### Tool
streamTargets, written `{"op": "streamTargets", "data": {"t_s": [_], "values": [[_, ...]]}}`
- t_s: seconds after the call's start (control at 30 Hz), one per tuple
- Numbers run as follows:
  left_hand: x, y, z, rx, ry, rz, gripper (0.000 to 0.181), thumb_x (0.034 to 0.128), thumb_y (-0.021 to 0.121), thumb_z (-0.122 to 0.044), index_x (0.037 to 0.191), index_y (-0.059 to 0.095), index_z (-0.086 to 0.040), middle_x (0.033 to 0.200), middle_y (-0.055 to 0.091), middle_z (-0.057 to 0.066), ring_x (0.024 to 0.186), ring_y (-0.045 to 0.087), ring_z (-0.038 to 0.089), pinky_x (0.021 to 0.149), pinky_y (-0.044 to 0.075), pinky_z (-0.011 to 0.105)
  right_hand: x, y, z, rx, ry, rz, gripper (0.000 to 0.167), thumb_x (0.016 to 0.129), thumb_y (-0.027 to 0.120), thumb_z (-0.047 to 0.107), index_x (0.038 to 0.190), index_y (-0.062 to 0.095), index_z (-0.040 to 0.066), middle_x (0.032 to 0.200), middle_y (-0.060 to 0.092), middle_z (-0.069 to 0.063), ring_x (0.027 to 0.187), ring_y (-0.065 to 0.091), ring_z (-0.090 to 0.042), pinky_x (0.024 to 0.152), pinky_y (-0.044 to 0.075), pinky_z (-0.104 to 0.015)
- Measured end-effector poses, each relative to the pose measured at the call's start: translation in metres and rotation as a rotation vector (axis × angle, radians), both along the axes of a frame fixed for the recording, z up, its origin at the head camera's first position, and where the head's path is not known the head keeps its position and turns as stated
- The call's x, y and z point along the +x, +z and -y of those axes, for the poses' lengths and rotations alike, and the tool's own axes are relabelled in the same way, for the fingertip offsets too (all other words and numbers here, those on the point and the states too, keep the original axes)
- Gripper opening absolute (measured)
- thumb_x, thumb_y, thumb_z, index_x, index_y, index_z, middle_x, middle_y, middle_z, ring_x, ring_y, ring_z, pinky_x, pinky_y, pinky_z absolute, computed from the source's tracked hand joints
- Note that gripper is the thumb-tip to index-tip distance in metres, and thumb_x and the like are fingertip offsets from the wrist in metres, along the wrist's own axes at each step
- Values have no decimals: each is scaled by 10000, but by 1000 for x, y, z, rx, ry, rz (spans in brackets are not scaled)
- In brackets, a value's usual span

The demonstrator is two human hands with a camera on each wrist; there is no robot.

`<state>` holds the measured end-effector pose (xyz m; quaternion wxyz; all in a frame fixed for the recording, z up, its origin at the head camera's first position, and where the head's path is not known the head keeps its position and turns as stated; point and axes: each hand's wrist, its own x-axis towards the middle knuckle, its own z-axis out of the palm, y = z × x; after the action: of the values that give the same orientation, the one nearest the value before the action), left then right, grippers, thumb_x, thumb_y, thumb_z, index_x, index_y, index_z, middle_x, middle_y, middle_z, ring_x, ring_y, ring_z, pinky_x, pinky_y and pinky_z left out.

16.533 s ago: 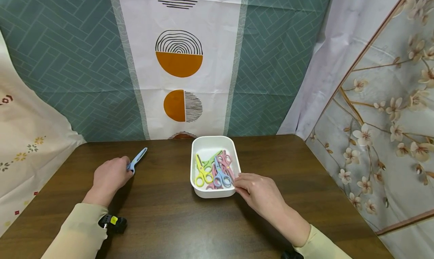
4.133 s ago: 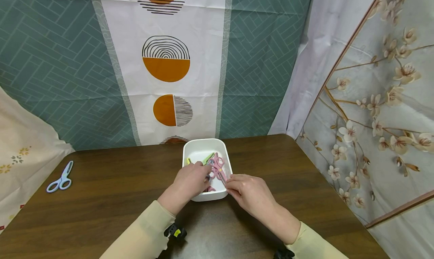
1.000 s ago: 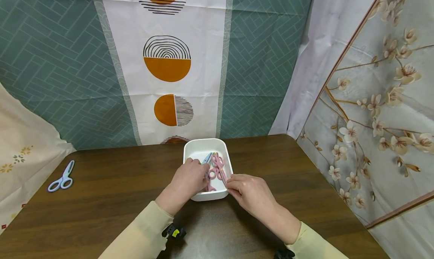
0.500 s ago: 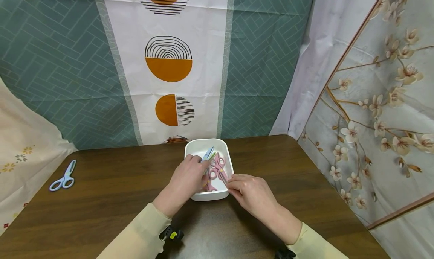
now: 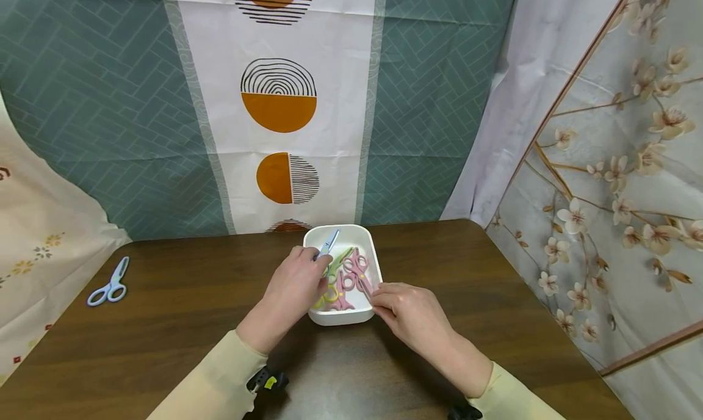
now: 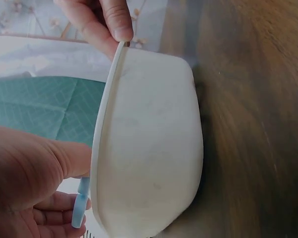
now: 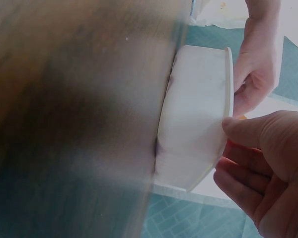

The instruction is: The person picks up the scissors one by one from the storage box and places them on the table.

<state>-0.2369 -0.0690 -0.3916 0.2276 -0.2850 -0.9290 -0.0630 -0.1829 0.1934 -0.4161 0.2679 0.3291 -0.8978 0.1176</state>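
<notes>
My left hand (image 5: 293, 286) is over the left side of the white container (image 5: 342, 317), pinching blue scissors (image 5: 328, 243) whose blades point up and away. In the left wrist view part of the blue scissors (image 6: 80, 206) shows between thumb and fingers of the left hand (image 6: 44, 183), beside the rim. Pink scissors (image 5: 342, 295), green scissors (image 5: 343, 256) and yellow scissors (image 5: 332, 296) lie inside the container, partly overlapping. My right hand (image 5: 414, 313) pinches the container's near right rim; the right wrist view shows the thumb of that hand (image 7: 268, 163) on the rim.
Another pair of light blue scissors (image 5: 114, 284) lies at the left of the brown wooden table (image 5: 192, 322). Patterned cloths hang behind the table (image 6: 258, 124) and at both sides.
My left hand has drawn back to the left with the blue scissors, which have lifted off the others. More of the green and yellow scissors shows. The right hand still holds the rim.
</notes>
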Motion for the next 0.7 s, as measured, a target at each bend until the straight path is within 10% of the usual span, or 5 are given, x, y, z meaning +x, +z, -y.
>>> {"op": "streamTargets", "data": {"t_s": [0.7], "values": [[1,0,52,74,20,-178,351,849,916,-55,1167,776,-1,1109,743,248,993,659,442,855,621,473,0,-1,0,-11,6,-7,214,851,966,131,1048,883,141,1078,836,34,1093,787,-164,881,644,-405]]}}
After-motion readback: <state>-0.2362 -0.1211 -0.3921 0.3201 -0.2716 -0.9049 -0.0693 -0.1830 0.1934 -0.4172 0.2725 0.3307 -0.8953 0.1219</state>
